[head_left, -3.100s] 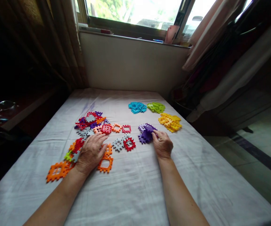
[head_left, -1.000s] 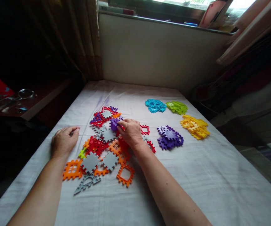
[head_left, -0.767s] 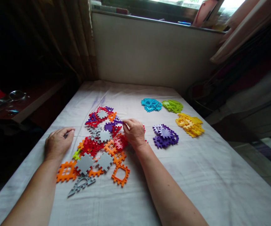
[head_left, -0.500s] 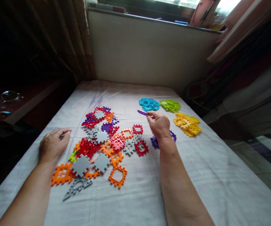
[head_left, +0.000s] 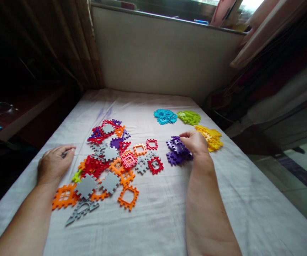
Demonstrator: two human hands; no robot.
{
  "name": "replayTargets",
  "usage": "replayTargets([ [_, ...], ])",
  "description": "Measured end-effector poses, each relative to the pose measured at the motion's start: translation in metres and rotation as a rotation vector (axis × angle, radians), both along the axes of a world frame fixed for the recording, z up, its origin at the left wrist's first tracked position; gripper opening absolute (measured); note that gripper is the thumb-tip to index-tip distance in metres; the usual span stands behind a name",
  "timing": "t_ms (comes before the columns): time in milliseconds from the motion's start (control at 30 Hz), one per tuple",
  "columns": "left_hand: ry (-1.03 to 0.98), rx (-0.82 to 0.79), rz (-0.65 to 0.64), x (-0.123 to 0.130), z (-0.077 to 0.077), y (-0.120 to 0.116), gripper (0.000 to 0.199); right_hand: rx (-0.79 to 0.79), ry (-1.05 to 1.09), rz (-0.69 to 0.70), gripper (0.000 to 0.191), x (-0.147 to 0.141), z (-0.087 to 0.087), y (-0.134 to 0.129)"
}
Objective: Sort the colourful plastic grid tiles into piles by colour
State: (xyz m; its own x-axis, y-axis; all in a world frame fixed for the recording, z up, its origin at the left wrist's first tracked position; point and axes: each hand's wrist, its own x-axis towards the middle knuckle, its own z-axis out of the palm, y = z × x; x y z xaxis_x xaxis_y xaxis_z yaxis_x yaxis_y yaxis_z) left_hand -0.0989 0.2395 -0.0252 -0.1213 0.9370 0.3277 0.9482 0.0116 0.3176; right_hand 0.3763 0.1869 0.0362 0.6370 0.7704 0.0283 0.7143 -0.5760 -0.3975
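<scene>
My right hand (head_left: 196,142) is over the purple pile (head_left: 178,156), its thumb and fingers pinched on a purple piece (head_left: 178,142) at the top. My left hand (head_left: 56,161) rests on the sheet left of the mixed pieces, fingers loosely bent and apart, holding nothing. Beside it lies a spread of red (head_left: 93,167), orange (head_left: 65,196), grey (head_left: 86,186) and a few purple interlocking pieces. A small green piece (head_left: 77,176) is near my left wrist. An orange frame (head_left: 128,197) lies at the near edge of the spread.
Behind the purple pile are a blue pile (head_left: 165,116), a green pile (head_left: 189,117) and a yellow pile (head_left: 213,139). A white sheet (head_left: 148,227) covers the surface. Eyeglasses (head_left: 1,107) lie on a dark shelf at the left. A wall and window ledge stand behind.
My right hand has moved right and nearer, bringing the purple piece from beside the blue pile onto the purple pile. My left hand stays on the sheet. The view has shifted slightly.
</scene>
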Motion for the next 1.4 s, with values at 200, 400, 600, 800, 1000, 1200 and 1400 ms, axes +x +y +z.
replayTargets([
  [200,0.010,-0.003,-0.003,-0.001,-0.001,0.000,0.042,0.012,-0.032,0.034,0.032,-0.003,0.012,-0.003],
  [400,0.007,0.010,-0.025,0.001,0.001,-0.002,0.043,0.131,-0.014,0.275,0.032,-0.058,0.017,0.011],
  [600,0.007,-0.012,-0.032,0.002,0.003,-0.003,0.046,0.174,-0.047,0.802,0.035,-0.149,-0.016,0.019],
  [800,0.028,0.006,-0.033,-0.001,-0.002,-0.001,0.041,0.107,-0.116,0.911,0.039,-0.181,-0.035,0.011],
  [1000,0.023,0.005,-0.028,0.002,0.000,-0.002,0.047,-0.024,-0.119,0.900,0.043,-0.180,-0.021,0.012],
  [1200,0.006,0.010,-0.037,0.003,0.001,-0.002,0.050,0.027,-0.083,0.833,0.033,-0.178,-0.025,0.014],
  [1400,0.004,0.017,-0.041,0.001,-0.001,-0.001,0.044,0.003,-0.122,0.913,0.039,-0.183,-0.032,0.012],
])
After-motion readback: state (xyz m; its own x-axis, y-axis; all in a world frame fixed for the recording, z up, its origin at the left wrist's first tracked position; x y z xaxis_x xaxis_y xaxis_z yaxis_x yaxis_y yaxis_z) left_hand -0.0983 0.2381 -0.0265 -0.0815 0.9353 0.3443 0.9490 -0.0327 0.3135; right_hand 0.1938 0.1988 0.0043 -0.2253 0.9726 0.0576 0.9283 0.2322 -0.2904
